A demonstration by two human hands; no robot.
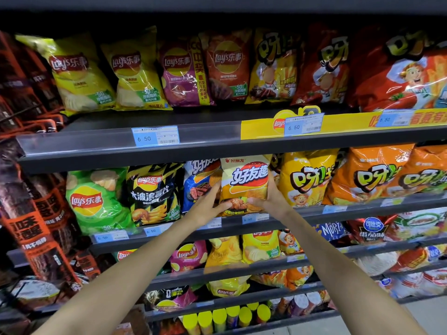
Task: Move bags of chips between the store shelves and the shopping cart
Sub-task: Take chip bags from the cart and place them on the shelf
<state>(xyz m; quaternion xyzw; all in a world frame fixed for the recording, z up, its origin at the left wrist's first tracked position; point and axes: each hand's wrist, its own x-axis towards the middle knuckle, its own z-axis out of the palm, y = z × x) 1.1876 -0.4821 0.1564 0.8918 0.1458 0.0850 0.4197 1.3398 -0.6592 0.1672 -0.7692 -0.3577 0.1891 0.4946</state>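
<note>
A: Largest item?
B: Dark shelving [212, 151], full width of frame, several tiers of chip bags.

A: The task's piece?
B: Orange-and-cream chip bag [244, 182], centre of frame, upright on the second shelf, between a blue bag [197, 184] and a yellow bag [302, 177].

A: Hands?
B: Left hand [208, 209] and right hand [271, 201] clasp its lower sides; right fingers probably behind it.

Retail shop, snack aisle. Dark metal shelves [154, 151] run in tiers above and below the fingers [212, 189], packed with upright chip bags [82, 71] facing out. Blue price tags [156, 136] reading 6.50 sit in the shelf-edge rail above the fingers. Yellow promo strip [338, 122] up-right of them. Canister snacks [205, 321] stand well below.
</note>
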